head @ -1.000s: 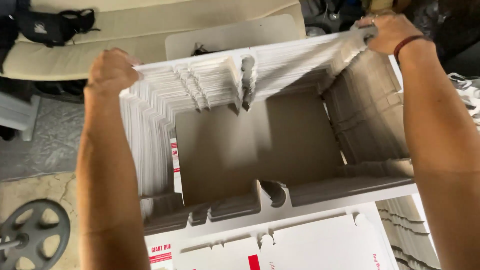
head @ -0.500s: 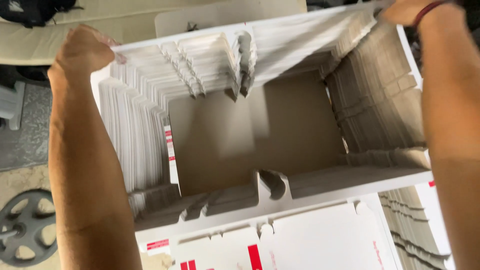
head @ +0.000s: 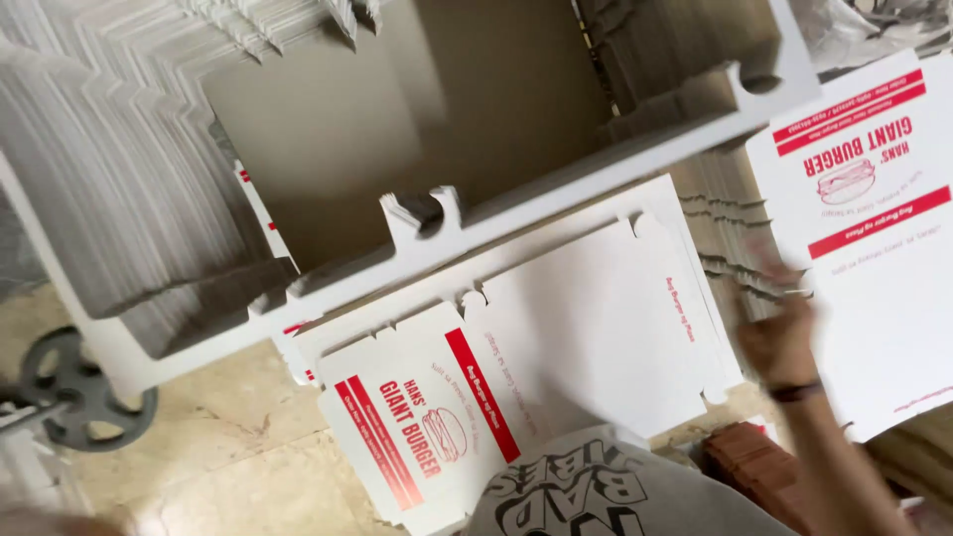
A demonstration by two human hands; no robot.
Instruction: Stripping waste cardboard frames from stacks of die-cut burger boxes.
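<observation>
Right hand (head: pixel 779 337): we see it blurred, fingers up against the edge of the side stack (head: pixel 725 213); we cannot tell how far open it is or whether it grips a sheet.
Left hand: out of view.
Big stack (head: pixel 119 189): flat carton blanks, on the floor (head: pixel 228 437) at upper left, with a hollow middle.
Loose blanks (head: pixel 556 337): lying below it, just left of the right hand.
Doing it well: we judge we should pinch one sheet at its edge and peel it clear of its neighbours.
Change: both hands gripped the big stack's far corners a second ago; now neither does, and the view has swung lower.
</observation>
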